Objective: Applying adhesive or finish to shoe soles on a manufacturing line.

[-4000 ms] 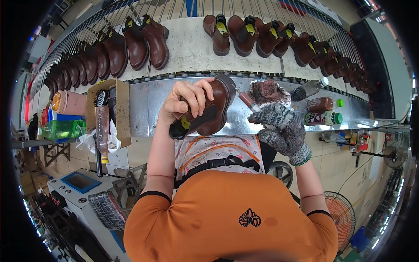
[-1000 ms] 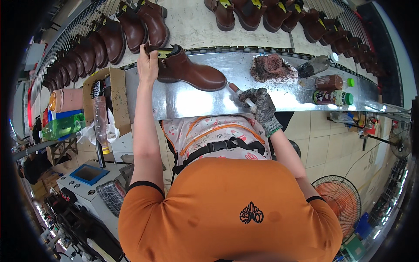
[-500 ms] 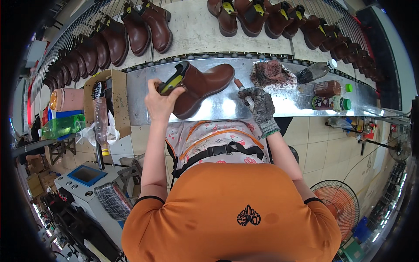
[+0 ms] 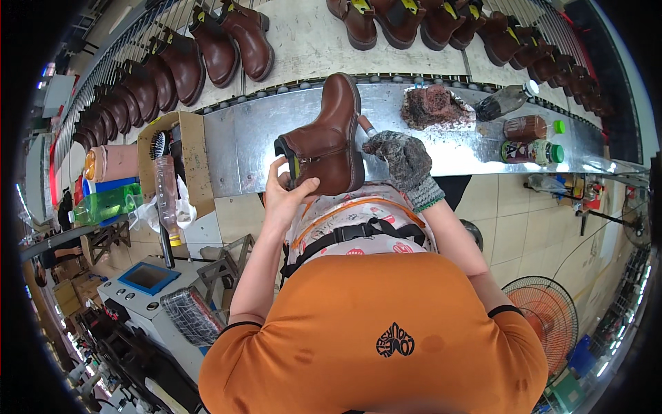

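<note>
My bare left hand [image 4: 284, 196] grips a brown leather ankle boot [image 4: 323, 141] by its open top, thumb on the outside of the shaft. The boot lies on its side over the metal bench, its toe away from me and its sole edge turned to the right. In my right hand [image 4: 405, 164], which wears a dirty grey knit glove, is a slim brush-like tool [image 4: 365, 125] with a brown tip. That tip is at the boot's sole edge; whether it touches I cannot tell.
Brown-stained material [image 4: 436, 109] sits on the metal bench [image 4: 238, 148], beside several bottles [image 4: 527, 129]. Rows of brown boots [image 4: 185, 69] stand on the conveyor beyond. A cardboard box [image 4: 194, 162] with a hairbrush [image 4: 160, 145] is at left; a fan [image 4: 541, 310] stands behind at right.
My left hand has turned the boot so its toe points away from me instead of right. The tool in my right hand has come slightly left, up to the sole edge.
</note>
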Motion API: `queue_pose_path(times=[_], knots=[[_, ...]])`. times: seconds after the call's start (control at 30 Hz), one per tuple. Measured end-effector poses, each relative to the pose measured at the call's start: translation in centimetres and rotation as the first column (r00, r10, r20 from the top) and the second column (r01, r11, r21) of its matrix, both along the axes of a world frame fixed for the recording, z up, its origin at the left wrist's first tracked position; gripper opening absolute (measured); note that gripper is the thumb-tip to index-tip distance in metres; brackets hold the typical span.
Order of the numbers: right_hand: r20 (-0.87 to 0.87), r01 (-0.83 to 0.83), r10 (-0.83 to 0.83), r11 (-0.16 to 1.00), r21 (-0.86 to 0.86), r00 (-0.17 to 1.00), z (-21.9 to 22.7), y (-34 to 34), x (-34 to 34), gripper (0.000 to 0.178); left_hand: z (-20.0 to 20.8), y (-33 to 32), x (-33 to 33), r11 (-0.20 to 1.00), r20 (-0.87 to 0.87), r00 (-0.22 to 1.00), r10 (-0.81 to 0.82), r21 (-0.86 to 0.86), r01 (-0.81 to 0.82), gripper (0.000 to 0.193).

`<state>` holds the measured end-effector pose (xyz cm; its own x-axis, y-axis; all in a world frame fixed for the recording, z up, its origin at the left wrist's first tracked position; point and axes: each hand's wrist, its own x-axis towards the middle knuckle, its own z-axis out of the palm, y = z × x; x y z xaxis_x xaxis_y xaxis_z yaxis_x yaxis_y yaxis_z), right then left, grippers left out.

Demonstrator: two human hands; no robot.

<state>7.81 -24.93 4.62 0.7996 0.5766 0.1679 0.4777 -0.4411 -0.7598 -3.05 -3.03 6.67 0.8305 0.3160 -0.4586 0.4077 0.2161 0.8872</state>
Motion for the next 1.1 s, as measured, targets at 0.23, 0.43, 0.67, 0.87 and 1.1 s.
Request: queue_pose_path(times=[0.23,0.43,0.67,0.87,1.1], knots=[[-0.073,0.032,-0.025,0.994,0.103,0.997,0.6,-0.2,-1.7,0.042,0.5,-0.9,0.2,0.997,-0.082,0.996,-0.041,-0.072,0.035,0.077],[-0.029,-0.030,0.028,0.996,-0.080,0.999,0.1,-2.0,-1.7,0.028,-0.6,-0.6,0.2,0.984,-0.103,0.991,-0.084,-0.168,0.066,0.096],[0.127,-0.072,0.086,0.991,-0.110,0.988,3.8,-3.9,-2.7,0.017,-0.1,-1.4,0.7,0.976,-0.119,0.990,-0.076,-0.214,0.049,0.104],[0.164,-0.101,0.129,0.981,-0.166,0.978,5.8,-4.9,-4.7,0.030,0.8,-3.1,1.3,0.973,-0.133,0.991,0.003,-0.228,-0.033,0.094],[-0.079,-0.025,0.020,0.998,-0.059,0.997,6.5,-5.8,-6.2,0.052,1.5,-3.8,2.4,0.930,-0.065,0.993,0.098,-0.349,-0.114,0.071]])
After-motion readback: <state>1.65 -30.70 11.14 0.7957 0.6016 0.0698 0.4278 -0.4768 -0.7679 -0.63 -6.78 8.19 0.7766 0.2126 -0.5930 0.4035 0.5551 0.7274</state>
